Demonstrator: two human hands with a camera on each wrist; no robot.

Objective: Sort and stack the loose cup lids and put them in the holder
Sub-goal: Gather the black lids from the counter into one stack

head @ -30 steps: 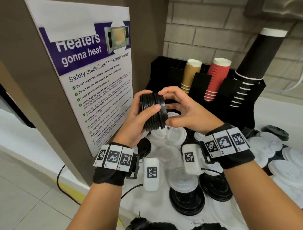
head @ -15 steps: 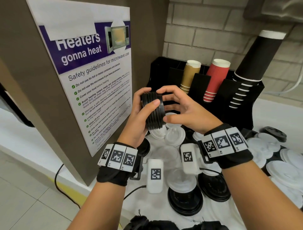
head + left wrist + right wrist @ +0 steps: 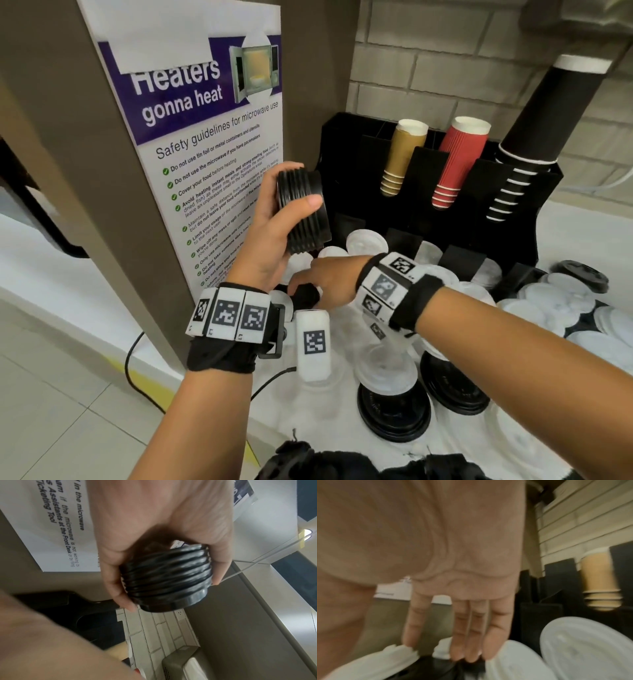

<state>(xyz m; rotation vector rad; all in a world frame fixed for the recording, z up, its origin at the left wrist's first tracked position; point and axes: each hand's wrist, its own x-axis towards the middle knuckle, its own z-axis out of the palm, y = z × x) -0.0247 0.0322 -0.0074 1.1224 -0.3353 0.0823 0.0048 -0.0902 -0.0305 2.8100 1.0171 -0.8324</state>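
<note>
A stack of black lids is held on its side in the air, in front of the left end of the black holder and just right of the poster. The left hand grips it, thumb across the ribbed rims on the near side and fingers curled round the far side; the left wrist view shows the same stack pinched between thumb and fingers, its rims nested one in another. Below it the right hand reaches down to the left, into the loose lids on the white counter. In the right wrist view its fingers are straight and close together, the tips touching a black lid that lies among white lids; the hand is open and grips nothing, though the picture is blurred. In the head view that black lid shows just under the fingertips. More white lids lie scattered to the right, with another black lid at the far edge of the heap. Nearer the person stand two low piles of black lids, the left one topped with a clear lid. The holder's upper slots carry upturned cups: a tan stack, a red stack and a tall black stack. Behind is a pale brick wall.
</note>
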